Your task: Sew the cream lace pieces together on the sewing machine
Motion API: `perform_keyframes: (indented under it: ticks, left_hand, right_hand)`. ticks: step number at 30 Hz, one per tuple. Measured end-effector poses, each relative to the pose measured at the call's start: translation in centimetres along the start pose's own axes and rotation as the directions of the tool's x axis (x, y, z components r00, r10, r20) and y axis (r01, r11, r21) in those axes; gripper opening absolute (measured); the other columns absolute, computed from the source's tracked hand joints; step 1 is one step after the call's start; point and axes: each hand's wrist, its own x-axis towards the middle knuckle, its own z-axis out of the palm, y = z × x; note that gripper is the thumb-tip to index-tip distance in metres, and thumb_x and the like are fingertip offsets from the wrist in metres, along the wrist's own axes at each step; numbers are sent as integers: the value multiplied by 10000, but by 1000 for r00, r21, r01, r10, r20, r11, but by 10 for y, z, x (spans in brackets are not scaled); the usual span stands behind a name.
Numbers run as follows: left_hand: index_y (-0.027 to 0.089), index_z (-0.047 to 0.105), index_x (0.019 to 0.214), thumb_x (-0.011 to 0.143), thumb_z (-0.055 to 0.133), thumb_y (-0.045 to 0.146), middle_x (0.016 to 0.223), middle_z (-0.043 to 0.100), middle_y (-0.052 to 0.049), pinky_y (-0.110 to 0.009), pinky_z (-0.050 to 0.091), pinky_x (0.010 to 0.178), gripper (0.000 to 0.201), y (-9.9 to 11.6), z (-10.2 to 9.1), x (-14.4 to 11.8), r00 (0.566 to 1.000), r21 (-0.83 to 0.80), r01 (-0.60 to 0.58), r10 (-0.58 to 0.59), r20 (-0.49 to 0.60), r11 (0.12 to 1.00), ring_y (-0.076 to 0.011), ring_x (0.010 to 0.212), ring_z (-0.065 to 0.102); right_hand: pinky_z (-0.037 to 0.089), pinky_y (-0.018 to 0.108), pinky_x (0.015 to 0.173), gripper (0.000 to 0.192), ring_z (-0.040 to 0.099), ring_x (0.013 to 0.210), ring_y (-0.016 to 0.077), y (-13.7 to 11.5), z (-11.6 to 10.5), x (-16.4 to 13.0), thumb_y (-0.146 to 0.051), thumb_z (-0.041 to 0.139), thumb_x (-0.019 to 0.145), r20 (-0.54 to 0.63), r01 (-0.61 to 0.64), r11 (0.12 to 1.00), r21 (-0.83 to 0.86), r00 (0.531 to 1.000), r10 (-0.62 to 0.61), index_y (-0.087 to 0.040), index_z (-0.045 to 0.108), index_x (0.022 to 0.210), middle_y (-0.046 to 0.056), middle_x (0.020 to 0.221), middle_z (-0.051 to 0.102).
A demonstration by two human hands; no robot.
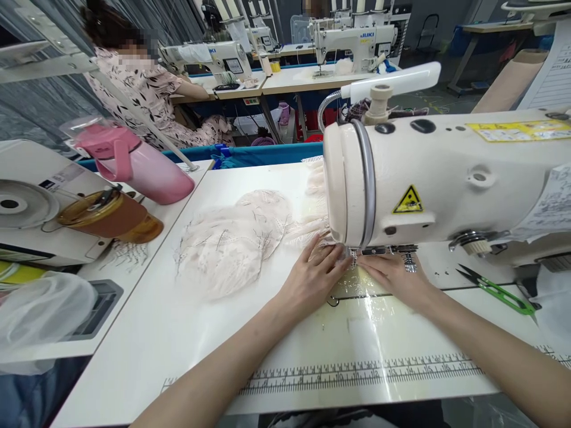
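Head view; clock directions read from the presser foot (pixel 354 255).

Item: pale pink sheer fabric (pixel 225 246), thin dark marks. Main heap crumpled on the white table (pixel 178 333) at 9 o'clock; a gathered strip runs from it toward the left fingers and the machine head.

Item: left hand (pixel 312 270), just beside the foot at 8 to 9 o'clock. Fingers extended, laid over the gathered strip; whether they pinch it, cannot tell.

Item: right hand (pixel 395 276), near the foot at 4 o'clock. Fingers stretched toward the foot, tips partly under the machine; whether they grasp any fabric, cannot tell.

Item: cream sewing machine (pixel 437 178), at 1 to 2 o'clock, with yellow warning triangle (pixel 408 200).

Item: green-handled snips (pixel 504 292), lying at 3 o'clock, well apart from the right fingertips.

Item: printed ruler scale (pixel 357 374), at 6 o'clock along the near edge.

Items: pink bottle (pixel 147 166) at 10 o'clock; amber cup (pixel 113 214) between 9 and 10, both tilted in view.

Item: seated co-worker (pixel 134 89) in patterned clothing, between 10 and 11 o'clock.

Item: JUKI machine (pixel 357 46), at 12 o'clock on a farther table.
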Motion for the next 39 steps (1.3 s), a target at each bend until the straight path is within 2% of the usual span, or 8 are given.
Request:
perform_keyframes:
  ticks: [5, 8, 14, 18, 22, 27, 31, 39]
  left_hand:
    - [198, 554, 1262, 943, 448, 246, 1277, 598, -75, -582, 303, 1086, 340, -1, 0, 0, 1000, -29, -8, 9, 9, 1000, -257, 1124, 595]
    - [199, 562, 1253, 941, 450, 246, 1268, 603, -79, -587, 308, 1077, 335, -1, -1, 1, 1000, -28, -3, 3, 12, 1000, -262, 1126, 592]
    - [191, 575, 1229, 950, 431, 245, 1238, 618, -91, -584, 313, 1068, 318, 1, -3, 4, 1000, -16, 16, -16, 23, 1000, -269, 1148, 576]
    - [189, 574, 1226, 957, 415, 245, 1220, 626, -92, -580, 321, 1061, 317, 1, -3, 5, 999, 1, 28, -28, 26, 1000, -268, 1144, 576]
    - [163, 579, 1211, 964, 426, 234, 1212, 632, -91, -527, 358, 1060, 299, 1, 0, 5, 999, 29, -1, 2, -38, 1000, -251, 1147, 572]
    - [66, 581, 1176, 940, 405, 76, 1190, 645, -114, -362, 479, 967, 295, 4, 4, 2, 989, 66, -122, 127, -70, 990, -216, 1094, 608]
    - [41, 567, 1178, 941, 416, 110, 1225, 622, -140, -373, 486, 967, 290, 4, 5, 1, 998, 36, -50, 51, -36, 998, -241, 1123, 599]
    - [121, 583, 1183, 965, 437, 212, 1231, 628, -88, -390, 452, 1008, 278, 3, 3, 6, 999, -34, 23, -24, -37, 999, -229, 1133, 596]
  right_hand:
    - [548, 368, 730, 237, 658, 767, 170, 9, -1, 1, -205, 497, 908, -28, -1, 1000, -7, 1000, 1, -316, 690, 989, 15, 896, 716]
    - [548, 390, 748, 241, 666, 859, 196, 12, 1, 1, -215, 512, 906, -21, -7, 1000, 26, 1000, 7, -331, 671, 1043, 25, 949, 714]
    - [561, 380, 739, 252, 666, 848, 194, 13, 3, 0, -234, 466, 931, -5, -106, 987, 120, 994, 107, -330, 665, 1051, 12, 940, 709]
    - [575, 376, 729, 266, 659, 928, 215, 16, 10, -10, -287, 444, 940, 55, -166, 984, 61, 985, 163, -319, 650, 1106, 35, 991, 698]
    - [570, 386, 732, 302, 652, 948, 233, 18, 16, -16, -365, 423, 942, 86, -273, 961, -39, 958, 275, -323, 634, 1154, 45, 1017, 692]
    - [521, 460, 846, 256, 651, 946, 247, 10, 8, -8, -369, 479, 918, 191, -199, 976, -94, 958, 214, -342, 676, 1080, 28, 1052, 695]
    - [513, 467, 878, 274, 656, 946, 239, 0, 1, -3, -377, 472, 926, 207, -173, 979, -112, 959, 193, -305, 687, 1080, 44, 1024, 707]
    - [482, 454, 996, 333, 615, 1097, 210, 2, 4, -3, -400, 458, 941, 334, -299, 946, 123, 910, 244, -339, 583, 1244, -5, 1226, 636]
